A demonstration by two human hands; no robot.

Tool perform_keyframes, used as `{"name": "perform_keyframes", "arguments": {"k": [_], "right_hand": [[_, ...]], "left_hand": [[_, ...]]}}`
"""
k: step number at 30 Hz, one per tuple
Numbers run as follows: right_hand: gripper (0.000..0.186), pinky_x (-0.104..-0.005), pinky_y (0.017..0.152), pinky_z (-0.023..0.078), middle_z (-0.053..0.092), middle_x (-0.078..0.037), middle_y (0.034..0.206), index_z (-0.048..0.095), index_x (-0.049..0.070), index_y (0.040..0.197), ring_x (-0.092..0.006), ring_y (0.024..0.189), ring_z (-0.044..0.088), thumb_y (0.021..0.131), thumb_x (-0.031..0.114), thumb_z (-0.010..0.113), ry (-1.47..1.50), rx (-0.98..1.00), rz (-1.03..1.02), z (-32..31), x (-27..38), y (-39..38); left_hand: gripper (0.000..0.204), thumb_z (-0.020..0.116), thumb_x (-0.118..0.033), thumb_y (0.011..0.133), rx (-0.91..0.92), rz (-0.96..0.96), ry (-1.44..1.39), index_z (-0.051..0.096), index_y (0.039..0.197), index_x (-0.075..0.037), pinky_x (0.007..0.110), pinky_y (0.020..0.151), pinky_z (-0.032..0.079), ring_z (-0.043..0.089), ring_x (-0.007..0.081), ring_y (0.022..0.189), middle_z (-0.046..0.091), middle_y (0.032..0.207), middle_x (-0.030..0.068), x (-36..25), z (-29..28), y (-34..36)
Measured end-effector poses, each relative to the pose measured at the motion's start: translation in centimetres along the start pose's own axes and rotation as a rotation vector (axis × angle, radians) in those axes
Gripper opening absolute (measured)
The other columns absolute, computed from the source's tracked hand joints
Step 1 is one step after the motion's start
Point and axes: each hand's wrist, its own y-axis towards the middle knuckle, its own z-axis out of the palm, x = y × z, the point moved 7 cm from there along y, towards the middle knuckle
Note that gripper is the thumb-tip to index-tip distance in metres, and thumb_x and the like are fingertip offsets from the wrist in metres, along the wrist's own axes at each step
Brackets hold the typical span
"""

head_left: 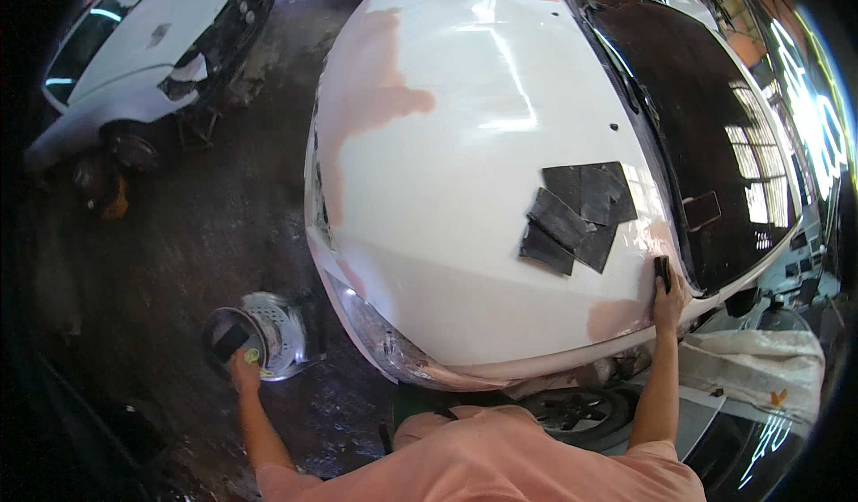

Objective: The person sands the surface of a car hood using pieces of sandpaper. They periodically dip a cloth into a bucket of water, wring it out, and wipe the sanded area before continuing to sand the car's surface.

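So the person is leaning over the front of a white car, and the right hand (668,301) is up on the far right edge of the white hood (465,171), close to the windshield (715,136). Its grip is closed around a small dark sanding block (662,271), which sits flat against the panel right above a pinkish patch of filler (615,316). Just to the left of that hand, a loose pile of dark sandpaper sheets (579,214) lies on the hood, overlapping each other, not touching the hand. There's another big pink filler area (371,91) on the hood's left side, running down toward the headlight (380,341). The left hand (243,366) is well apart from all that, down low off the car's left corner, fingers wrapped on the rim of a round metal bowl (273,332) that has a dark block resting at its edge; the bowl looks to be down near the wet workshop floor (179,225). A second white car (143,46) with its front stripped sits up in the top left corner. A crumpled white cloth (760,363) lies at the lower right, beside the car.
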Motion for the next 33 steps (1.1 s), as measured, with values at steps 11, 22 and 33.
{"name": "perform_keyframes", "arguments": {"k": [11,22,33], "right_hand": [[0.043,-0.049,0.099,0.049,0.067,-0.018,0.121,0.066,0.003,0.133,-0.0418,0.114,0.06,0.094,0.02,0.072,0.107,-0.097,0.036,-1.5,0.3,0.0],[0.041,-0.0481,0.095,0.051,0.067,-0.019,0.117,0.067,0.002,0.13,-0.0406,0.109,0.061,0.092,0.018,0.074,0.426,-0.191,0.16,-4.7,-8.2,-4.5],[0.038,-0.0468,0.079,0.049,0.065,-0.012,0.101,0.07,0.012,0.125,-0.0336,0.099,0.062,0.087,0.016,0.067,0.162,-0.128,-0.06,-1.4,-5.3,1.8]], "left_hand": [[0.046,0.07,0.005,0.075,-0.122,0.269,-0.552,0.065,0.121,-0.003,0.042,0.102,0.05,0.065,0.0345,0.11,0.066,0.116,0.0149,-21.9,-8.9,-14.5],[0.042,0.076,0.0,0.087,0.444,0.871,-0.978,0.063,0.127,-0.002,0.034,0.099,0.053,0.065,0.0181,0.107,0.066,0.119,0.0072,-70.8,-10.8,-33.3],[0.055,0.084,-0.025,0.083,0.536,1.199,-0.621,0.064,0.131,-0.005,0.037,0.101,0.051,0.065,0.0242,0.113,0.069,0.122,0.0124,-105.4,-1.8,-36.7]]}}
